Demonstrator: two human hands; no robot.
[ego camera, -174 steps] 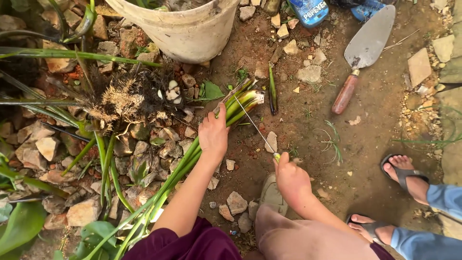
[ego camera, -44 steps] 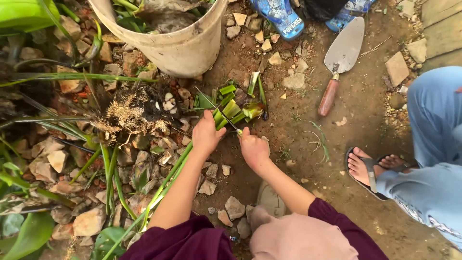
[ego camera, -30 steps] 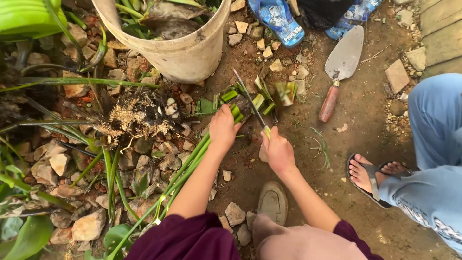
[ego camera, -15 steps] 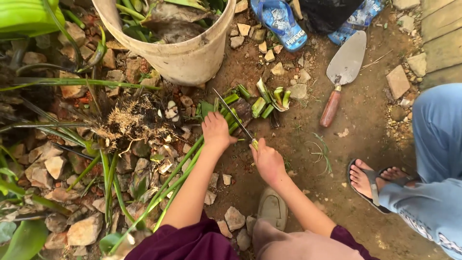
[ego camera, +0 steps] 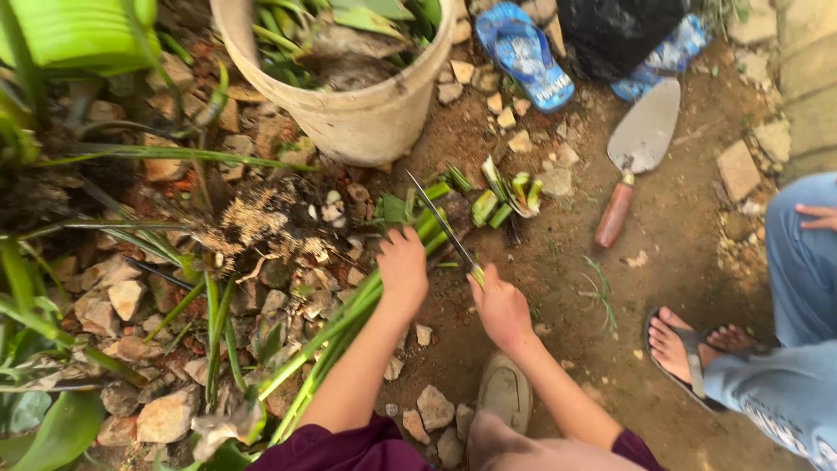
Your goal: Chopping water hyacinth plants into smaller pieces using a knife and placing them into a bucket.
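While the left hand [ego camera: 403, 264] presses down on a bundle of long green stalks [ego camera: 349, 318], its fingers are curled over the stalks near their cut ends, pinning them to the bare dirt ground [ego camera: 558, 288]. Just to its right, the right hand [ego camera: 499, 305] has its fingers wrapped tight around the handle of one knife [ego camera: 445, 228], whose thin, straight metal blade slants up and to the left across the stalk ends, close beside the left hand's knuckles. The stalks are smooth, slender and glossy, and they run from the left hand down toward the lower left.

Beyond the blade lie several short cut pieces [ego camera: 507, 196] of stalk, pale green and blocky, scattered on the reddish-brown soil. To the left sits one clump of dry, fibrous roots [ego camera: 261, 222], tan and tangled, among rough, angular stones [ego camera: 122, 296]. Above stands one round, cream-coloured plastic bucket [ego camera: 366, 113] holding leaves. To the upper right lies one mason's trowel [ego camera: 635, 157] with a flat, pointed grey metal blade and a rounded reddish wooden handle. One blue flip-flop [ego camera: 523, 52] lies near a black plastic bag [ego camera: 619, 30]. At the right edge is another person's sandalled foot [ego camera: 684, 344] and blue denim leg [ego camera: 802, 279].
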